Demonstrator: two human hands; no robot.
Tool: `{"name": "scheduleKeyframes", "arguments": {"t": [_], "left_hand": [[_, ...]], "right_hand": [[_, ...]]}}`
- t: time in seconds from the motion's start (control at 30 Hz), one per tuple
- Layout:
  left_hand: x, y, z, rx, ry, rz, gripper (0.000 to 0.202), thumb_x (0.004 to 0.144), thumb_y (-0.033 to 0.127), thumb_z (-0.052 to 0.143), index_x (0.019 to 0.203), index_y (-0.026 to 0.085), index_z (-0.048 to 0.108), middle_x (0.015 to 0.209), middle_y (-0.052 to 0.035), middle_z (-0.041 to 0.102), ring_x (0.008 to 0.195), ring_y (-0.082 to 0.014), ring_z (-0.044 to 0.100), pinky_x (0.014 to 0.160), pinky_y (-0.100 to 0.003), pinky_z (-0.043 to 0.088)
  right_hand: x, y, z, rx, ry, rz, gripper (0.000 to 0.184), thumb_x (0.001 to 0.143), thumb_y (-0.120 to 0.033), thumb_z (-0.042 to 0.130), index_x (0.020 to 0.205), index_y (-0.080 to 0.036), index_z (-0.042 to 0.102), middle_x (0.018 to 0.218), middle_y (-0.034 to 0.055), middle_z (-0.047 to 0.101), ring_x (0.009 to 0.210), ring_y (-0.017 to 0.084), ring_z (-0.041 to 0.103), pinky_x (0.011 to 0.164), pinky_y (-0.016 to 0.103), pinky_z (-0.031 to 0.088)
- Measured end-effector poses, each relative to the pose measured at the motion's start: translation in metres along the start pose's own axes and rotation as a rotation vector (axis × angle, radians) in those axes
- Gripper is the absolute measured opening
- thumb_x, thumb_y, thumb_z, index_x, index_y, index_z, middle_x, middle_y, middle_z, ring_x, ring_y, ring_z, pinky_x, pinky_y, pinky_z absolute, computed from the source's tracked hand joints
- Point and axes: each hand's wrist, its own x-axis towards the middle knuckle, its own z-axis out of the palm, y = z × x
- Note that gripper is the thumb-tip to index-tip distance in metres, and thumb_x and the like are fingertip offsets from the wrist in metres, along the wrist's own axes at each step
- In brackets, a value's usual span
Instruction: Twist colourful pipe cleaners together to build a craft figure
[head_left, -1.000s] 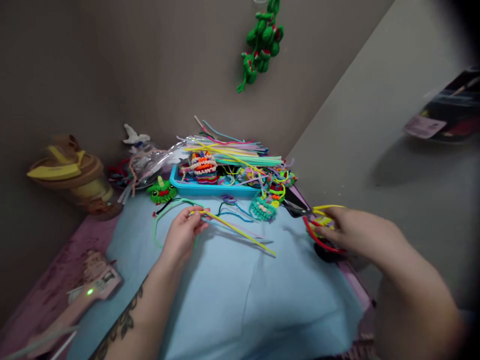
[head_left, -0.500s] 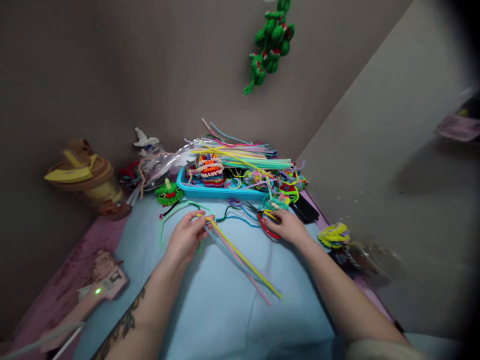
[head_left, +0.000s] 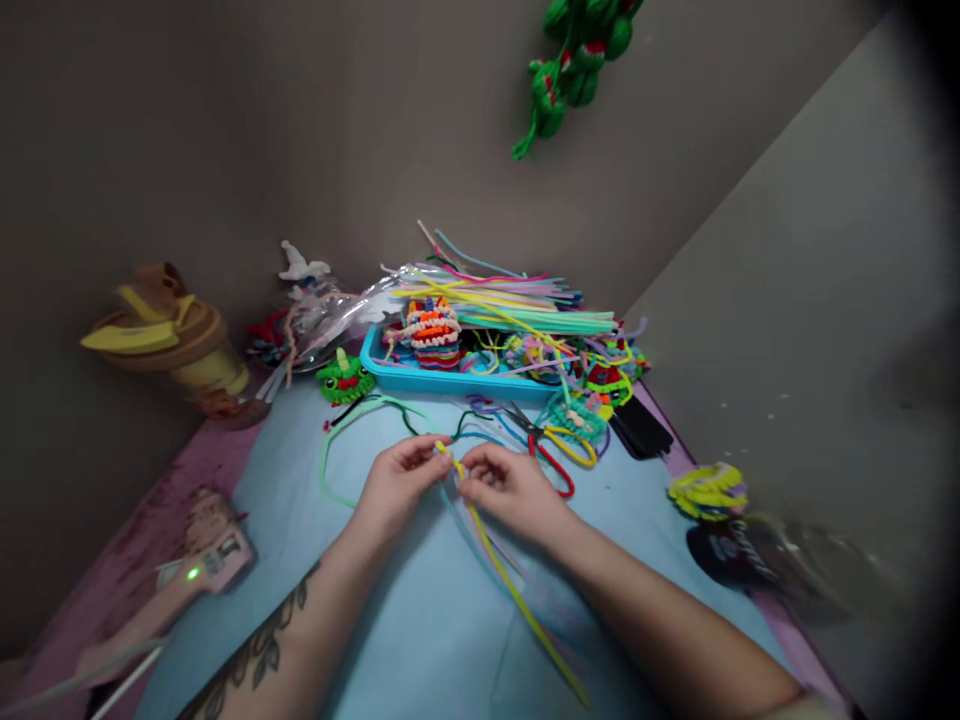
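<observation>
My left hand [head_left: 401, 485] pinches the upper end of several pipe cleaners, where a yellow pipe cleaner [head_left: 517, 597] looks wound or twisted with the others. Close beside it, my right hand [head_left: 514, 492] has its fingers closed on the same yellow strand just below that end. Blue and pink lengths hang down with the yellow one toward me, their lower ends blurred. Scissors [head_left: 535, 433] with one red and one yellow handle lie on the blue cloth [head_left: 442, 620], just beyond my right hand and held by neither hand.
A blue tray [head_left: 465, 383] at the back holds heaped pipe cleaners and fuzzy figures. Left of it sits a green fuzzy figure [head_left: 346, 378]. A pink device [head_left: 217, 565] with a green light lies at left. A black phone-like object [head_left: 641, 428] and a yellow fuzzy piece [head_left: 709, 491] lie right.
My right hand has left the scissors on the cloth and moved left to the pipe cleaners. The left hand still holds their upper end. The view has shifted slightly.
</observation>
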Motion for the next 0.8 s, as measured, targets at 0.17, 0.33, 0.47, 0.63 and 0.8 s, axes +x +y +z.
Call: {"name": "scheduleKeyframes", "arguments": {"t": [0.17, 0.33, 0.47, 0.63, 0.8], "left_hand": [[0.001, -0.002, -0.001, 0.134, -0.029, 0.015, 0.04, 0.061, 0.03, 0.078, 0.097, 0.014, 0.071, 0.073, -0.0035, 0.068, 0.067, -0.0143, 0.059, 0.067, -0.027, 0.046], [0.001, -0.003, 0.004, 0.039, -0.116, -0.071, 0.036, 0.059, 0.029, 0.078, 0.09, 0.013, 0.068, 0.075, -0.0055, 0.068, 0.071, -0.0165, 0.062, 0.07, -0.028, 0.048], [-0.001, 0.003, 0.001, 0.064, -0.022, -0.063, 0.028, 0.062, 0.027, 0.075, 0.085, 0.015, 0.066, 0.07, -0.0029, 0.064, 0.066, -0.0135, 0.059, 0.063, -0.023, 0.045], [-0.003, 0.009, -0.002, 0.032, -0.037, -0.149, 0.025, 0.069, 0.032, 0.068, 0.088, 0.016, 0.062, 0.055, 0.004, 0.05, 0.045, -0.0076, 0.044, 0.044, -0.019, 0.035], [-0.003, 0.003, 0.002, 0.298, -0.082, -0.095, 0.027, 0.07, 0.04, 0.067, 0.063, 0.015, 0.058, 0.048, 0.0053, 0.042, 0.044, -0.0061, 0.034, 0.042, -0.018, 0.026]], "right_hand": [[0.014, 0.012, 0.015, 0.312, 0.006, 0.085, 0.021, 0.069, -0.034, 0.067, 0.069, -0.017, 0.054, 0.057, -0.0046, 0.052, 0.049, 0.008, 0.046, 0.047, 0.02, 0.035], [0.014, 0.023, 0.013, 0.585, -0.058, 0.171, 0.022, 0.072, -0.036, 0.064, 0.075, -0.019, 0.05, 0.051, -0.0073, 0.053, 0.036, 0.006, 0.04, 0.037, 0.017, 0.028], [0.016, 0.029, 0.011, 0.633, -0.083, 0.207, 0.019, 0.069, -0.029, 0.066, 0.075, -0.018, 0.052, 0.05, -0.0081, 0.051, 0.037, 0.005, 0.038, 0.038, 0.017, 0.025], [0.019, 0.031, 0.007, 0.647, -0.095, 0.196, 0.017, 0.07, -0.028, 0.066, 0.073, -0.018, 0.053, 0.052, -0.0073, 0.049, 0.044, 0.006, 0.039, 0.044, 0.018, 0.027], [0.018, 0.03, 0.01, 0.588, -0.153, 0.161, 0.023, 0.076, -0.038, 0.063, 0.076, -0.018, 0.052, 0.056, -0.0061, 0.051, 0.042, 0.005, 0.037, 0.041, 0.018, 0.024]]}}
